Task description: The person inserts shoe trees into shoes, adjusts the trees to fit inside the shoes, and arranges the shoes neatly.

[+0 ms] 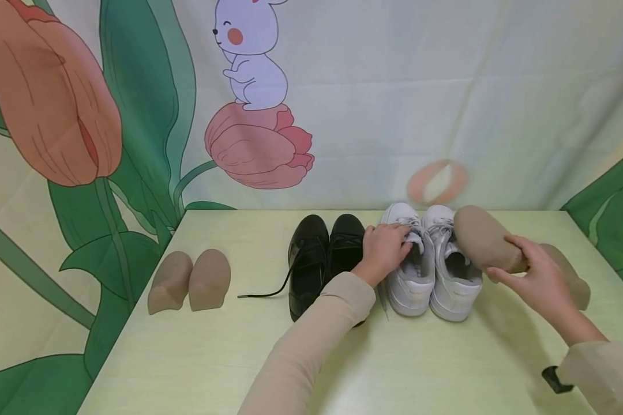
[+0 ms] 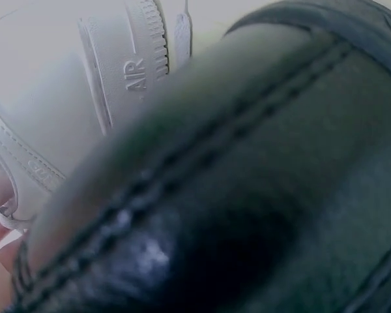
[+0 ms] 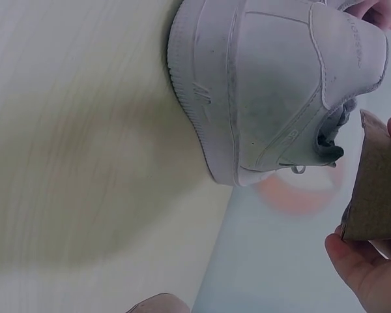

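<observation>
Gripping the tongue and laces of the left white sneaker (image 1: 412, 271), the left hand (image 1: 385, 249) has its fingers curled over the shoe's opening near the far edge of the surface (image 1: 197, 357), so the fingertips themselves are tucked out of sight inside. The right hand (image 1: 535, 279) holds a tan shoe insert (image 1: 485, 237) with fingers wrapped round its near end, its rounded toe hovering just over the mouth of the right white sneaker (image 1: 454, 276); whether it touches the shoe I cannot tell. A second tan form (image 1: 571, 276) lies behind that hand toward the right edge, mostly hidden by the wrist. The two white sneakers stand side by side, touching, toes pointing to the far edge. Just left of them sits a pair of black shoes (image 1: 322, 259), partly covered by the left forearm, with one black lace (image 1: 267, 288) trailing out to the left. Well apart, near the left edge, two more tan inserts (image 1: 189, 281) rest together. From the left wrist, almost everything is a blurred black shoe upper (image 2: 247, 195) with stitching, a slice of white sneaker behind it. From the right wrist, the white sneaker's heel (image 3: 274, 91) shows clearly, while the insert (image 3: 376, 182) is cut off at the frame's right side, with only fingertips (image 3: 362, 267) seen.
</observation>
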Demonstrator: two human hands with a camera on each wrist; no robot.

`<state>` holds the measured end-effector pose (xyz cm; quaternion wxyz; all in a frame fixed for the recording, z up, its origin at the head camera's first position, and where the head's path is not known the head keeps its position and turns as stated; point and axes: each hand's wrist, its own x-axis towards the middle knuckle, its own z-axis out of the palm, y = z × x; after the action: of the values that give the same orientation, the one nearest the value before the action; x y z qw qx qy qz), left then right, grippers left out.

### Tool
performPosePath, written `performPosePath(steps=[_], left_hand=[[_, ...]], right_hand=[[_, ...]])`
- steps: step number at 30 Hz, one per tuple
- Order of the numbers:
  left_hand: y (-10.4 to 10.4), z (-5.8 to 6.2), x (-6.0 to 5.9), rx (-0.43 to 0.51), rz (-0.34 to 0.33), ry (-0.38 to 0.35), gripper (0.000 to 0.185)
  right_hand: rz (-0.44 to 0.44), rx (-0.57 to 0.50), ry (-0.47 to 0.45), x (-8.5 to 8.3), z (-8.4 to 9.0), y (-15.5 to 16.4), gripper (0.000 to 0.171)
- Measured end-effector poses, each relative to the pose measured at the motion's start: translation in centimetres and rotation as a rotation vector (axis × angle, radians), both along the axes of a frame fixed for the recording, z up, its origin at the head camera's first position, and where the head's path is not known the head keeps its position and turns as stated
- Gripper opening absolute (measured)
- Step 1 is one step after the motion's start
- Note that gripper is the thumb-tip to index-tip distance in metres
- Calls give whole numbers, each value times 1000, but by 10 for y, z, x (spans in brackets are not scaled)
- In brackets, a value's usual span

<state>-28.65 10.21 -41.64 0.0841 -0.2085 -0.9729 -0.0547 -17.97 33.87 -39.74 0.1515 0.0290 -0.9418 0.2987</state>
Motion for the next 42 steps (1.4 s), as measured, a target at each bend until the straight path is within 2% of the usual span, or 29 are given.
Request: performPosePath(steps=[6, 14, 19, 30, 34, 42], left_hand=[[1, 3, 2, 20, -15, 57, 17], [3, 4, 1, -10, -32, 123, 18], [4, 4, 0, -22, -32, 133, 18], [7, 5, -5, 15, -19, 157, 20], [7, 6, -6, 8, -20, 144, 19], [6, 11, -8, 28, -22, 58, 18]], right_hand=[[30, 4, 26, 1, 0, -5, 73], [49, 13, 25, 1, -1, -8, 73], [62, 30, 41, 2, -1, -8, 72], [85, 51, 60, 4, 1, -9, 70], [97, 44, 65, 4, 2, -9, 69], [122, 27, 58, 7, 7, -12, 69]])
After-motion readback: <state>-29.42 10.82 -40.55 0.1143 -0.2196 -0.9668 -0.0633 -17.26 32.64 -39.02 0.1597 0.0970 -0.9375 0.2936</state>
